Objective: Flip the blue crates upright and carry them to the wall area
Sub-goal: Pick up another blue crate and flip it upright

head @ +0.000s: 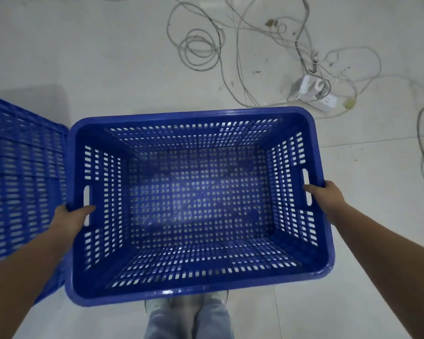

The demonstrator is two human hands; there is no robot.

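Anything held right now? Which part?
Yes: the upright blue crate, gripped by both hands on the rims of its short sides, left hand and right hand beside the handle slots.

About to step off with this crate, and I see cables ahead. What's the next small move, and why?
Probably lift and turn away from the loose cables before walking. The crate is already upright, with left hand and right hand gripping its side rims; the cables and power strip lie just beyond it.

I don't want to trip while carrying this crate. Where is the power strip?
In the head view, the white power strip lies on the floor at upper right, among tangled cables, just beyond the far right corner of the held crate.
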